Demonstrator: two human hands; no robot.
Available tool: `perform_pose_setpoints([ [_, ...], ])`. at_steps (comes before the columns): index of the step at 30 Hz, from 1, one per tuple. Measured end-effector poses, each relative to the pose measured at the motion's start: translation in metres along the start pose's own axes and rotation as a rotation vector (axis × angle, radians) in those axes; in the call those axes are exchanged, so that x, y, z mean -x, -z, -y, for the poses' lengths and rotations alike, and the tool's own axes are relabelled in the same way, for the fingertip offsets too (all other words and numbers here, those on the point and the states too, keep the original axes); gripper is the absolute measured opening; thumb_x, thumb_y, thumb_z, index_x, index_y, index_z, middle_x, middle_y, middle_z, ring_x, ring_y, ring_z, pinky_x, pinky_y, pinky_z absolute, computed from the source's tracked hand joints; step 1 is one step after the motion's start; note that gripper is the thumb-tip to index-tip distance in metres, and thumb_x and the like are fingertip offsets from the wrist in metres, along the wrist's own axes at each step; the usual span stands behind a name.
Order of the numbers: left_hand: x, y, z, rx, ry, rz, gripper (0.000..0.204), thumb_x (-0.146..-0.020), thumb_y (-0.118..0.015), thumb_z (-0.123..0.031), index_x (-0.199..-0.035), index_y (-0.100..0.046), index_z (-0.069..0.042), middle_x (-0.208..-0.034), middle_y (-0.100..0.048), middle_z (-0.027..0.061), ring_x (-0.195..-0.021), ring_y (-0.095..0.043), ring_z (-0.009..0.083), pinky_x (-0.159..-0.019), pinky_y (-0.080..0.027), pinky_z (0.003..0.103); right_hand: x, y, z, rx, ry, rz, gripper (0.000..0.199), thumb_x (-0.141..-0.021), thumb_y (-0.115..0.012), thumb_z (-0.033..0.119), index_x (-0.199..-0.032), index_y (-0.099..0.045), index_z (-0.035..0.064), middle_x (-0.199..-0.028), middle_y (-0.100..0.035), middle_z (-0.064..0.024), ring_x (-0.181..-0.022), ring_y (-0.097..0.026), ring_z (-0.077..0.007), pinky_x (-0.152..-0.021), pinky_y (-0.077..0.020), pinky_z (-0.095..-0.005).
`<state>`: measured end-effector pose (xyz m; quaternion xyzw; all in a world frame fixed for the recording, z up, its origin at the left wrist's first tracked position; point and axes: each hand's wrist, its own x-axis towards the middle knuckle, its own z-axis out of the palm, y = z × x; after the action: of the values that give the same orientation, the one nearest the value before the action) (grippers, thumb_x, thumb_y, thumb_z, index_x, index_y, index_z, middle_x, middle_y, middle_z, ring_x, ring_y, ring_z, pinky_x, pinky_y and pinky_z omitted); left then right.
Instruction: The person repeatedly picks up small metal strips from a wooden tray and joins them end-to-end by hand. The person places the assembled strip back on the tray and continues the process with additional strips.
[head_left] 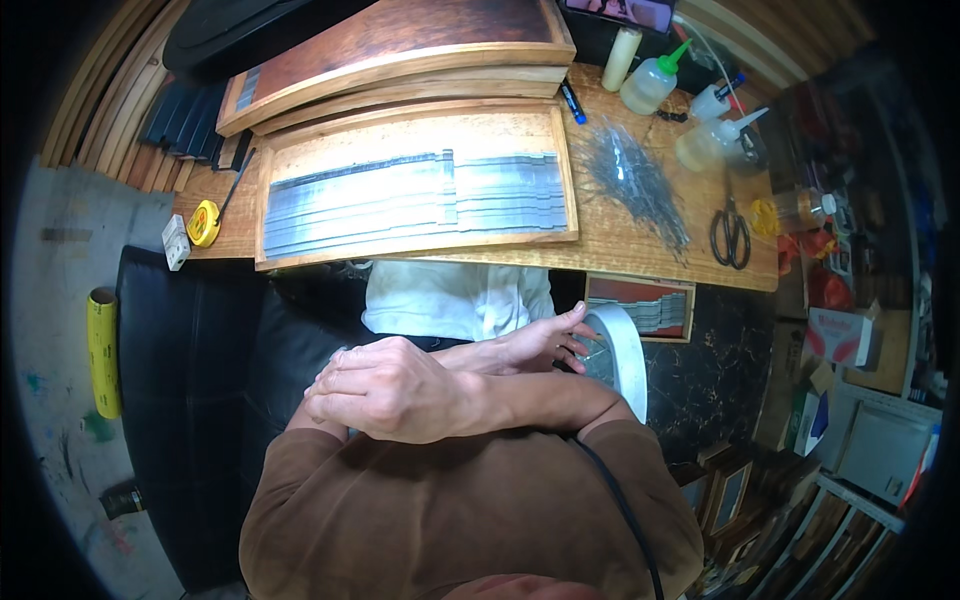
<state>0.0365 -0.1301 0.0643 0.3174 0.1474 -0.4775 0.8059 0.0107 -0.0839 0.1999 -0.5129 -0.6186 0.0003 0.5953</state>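
Short of the front edge of the desk [605,235], the person's forearms are crossed: the left hand [542,342] hangs open and empty, its fingers loosely spread, beside a white-rimmed round thing [628,355], though whether they touch it I cannot tell; the right hand [388,390] lies folded over the left arm, and how firmly it grips does not show. Beyond them, on the desk, a shallow wooden tray [568,180] holds rows of thin grey strips [360,205], partly washed out by glare. Its near left corner seems to reach the desk's edge, so a forearm lifted carelessly might catch it and jar the rows out of line. The heap of loose strips [630,180] to the right looks tangled; pulling at one could drag others along. Scissors [730,208] lie just beyond the heap, and a bottle with a green tip [648,92] and another bottle [703,147] stand near it, likely to tip if an arm sweeps across. Stacked trays [420,65] close off the space behind, while a yellow tape measure [204,223] sits to the left.
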Motion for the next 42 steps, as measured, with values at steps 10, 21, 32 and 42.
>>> perform_pose_setpoints([
  [10,0.003,0.001,0.007,0.011,0.007,0.032,0.091,-0.100,-0.048,-0.081,-0.150,-0.051,-0.005,-0.130,-0.056,0.0131,-0.100,-0.058,0.0219,-0.093,-0.051,0.041,0.001,-0.004,-0.001,-0.008,0.014,-0.036,0.017,-0.080,-0.074,0.010,-0.094,-0.072,-0.0002,-0.092,-0.076,-0.0121,-0.084,-0.076,-0.0249,-0.071,-0.0641,-0.0336],
  [21,0.007,0.001,0.007,0.007,-0.016,0.028,0.088,-0.101,-0.048,-0.080,-0.149,-0.053,-0.007,-0.129,-0.059,0.0139,-0.096,-0.058,0.0212,-0.090,-0.050,0.040,0.003,-0.001,0.000,-0.010,-0.010,0.000,0.017,-0.081,-0.073,0.010,-0.094,-0.071,0.0001,-0.093,-0.076,-0.0119,-0.086,-0.077,-0.0240,-0.074,-0.0645,-0.0331],
  [32,0.006,0.002,0.011,0.012,-0.027,0.044,0.087,-0.100,-0.051,-0.080,-0.149,-0.052,-0.009,-0.127,-0.060,0.0122,-0.093,-0.057,0.0200,-0.088,-0.051,0.039,0.002,0.002,0.004,0.018,0.005,0.002,0.015,-0.082,-0.072,0.009,-0.094,-0.072,-0.0001,-0.092,-0.076,-0.0123,-0.085,-0.077,-0.0246,-0.075,-0.0650,-0.0336],
  [42,0.010,0.000,0.009,0.066,-0.029,0.030,0.079,-0.101,-0.054,-0.075,-0.148,-0.053,-0.012,-0.126,-0.061,0.0112,-0.093,-0.059,0.0194,-0.084,-0.052,0.038,0.004,0.003,0.003,-0.011,-0.017,0.007,0.017,-0.082,-0.072,0.009,-0.096,-0.072,-0.0004,-0.093,-0.076,-0.0127,-0.086,-0.077,-0.0247,-0.074,-0.0648,-0.0337],
])
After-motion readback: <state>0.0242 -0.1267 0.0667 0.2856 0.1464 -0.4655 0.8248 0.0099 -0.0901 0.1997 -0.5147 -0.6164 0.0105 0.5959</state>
